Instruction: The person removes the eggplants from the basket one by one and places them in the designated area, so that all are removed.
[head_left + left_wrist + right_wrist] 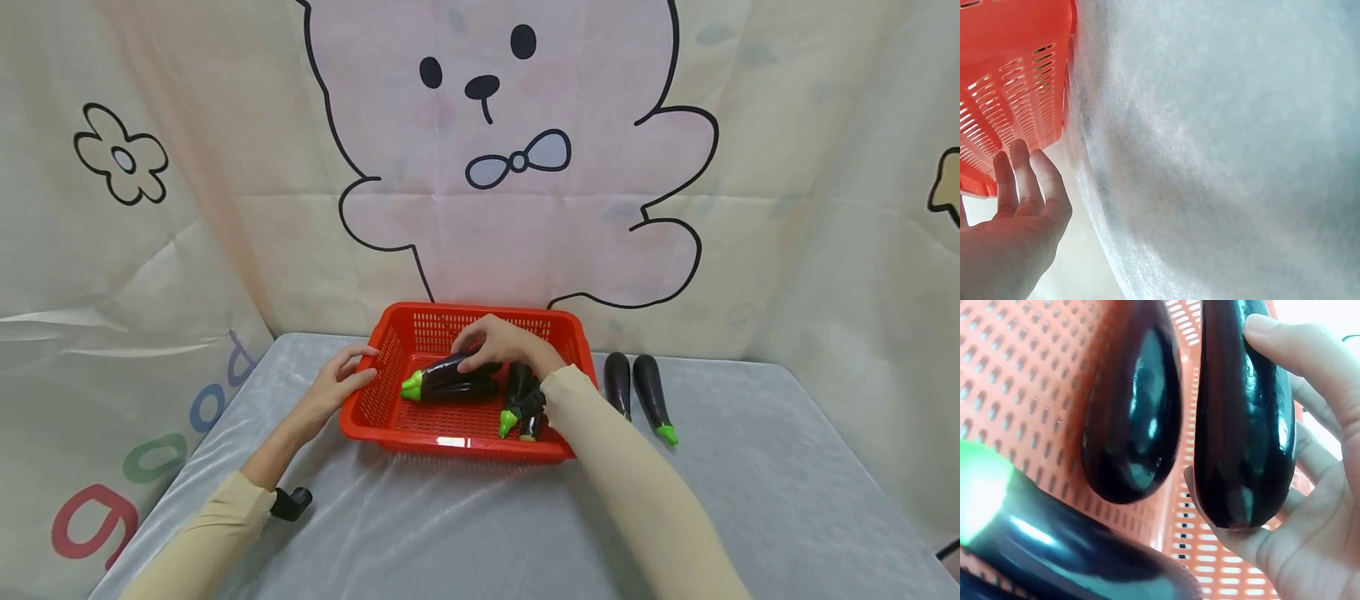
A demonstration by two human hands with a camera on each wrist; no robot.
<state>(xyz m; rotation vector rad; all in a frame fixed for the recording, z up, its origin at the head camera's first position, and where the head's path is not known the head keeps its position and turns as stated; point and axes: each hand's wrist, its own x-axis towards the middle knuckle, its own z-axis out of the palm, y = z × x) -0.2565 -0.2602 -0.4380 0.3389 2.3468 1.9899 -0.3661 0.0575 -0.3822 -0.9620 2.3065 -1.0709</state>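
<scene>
My right hand (506, 343) reaches into a red plastic basket (468, 312) and grips a dark, glossy eggplant (442, 372) with a bright green cap. In the right wrist view, thumb and fingers curl around this eggplant (1244, 425) close to its rounded end. Another eggplant (1141, 412) lies alongside it on the basket floor. Nearer the basket's right side, two more eggplants (516, 385) lie partly hidden under my right wrist. My left hand (330, 392) is at the basket's left rim, its fingers loosely extended against the slotted side wall (1025, 94).
Two eggplants (651, 393) lie on the grey cloth-covered table (750, 467) just right of the basket. Behind the table hangs a curtain (525, 242) printed with a bear, and similar cloth hangs at both sides.
</scene>
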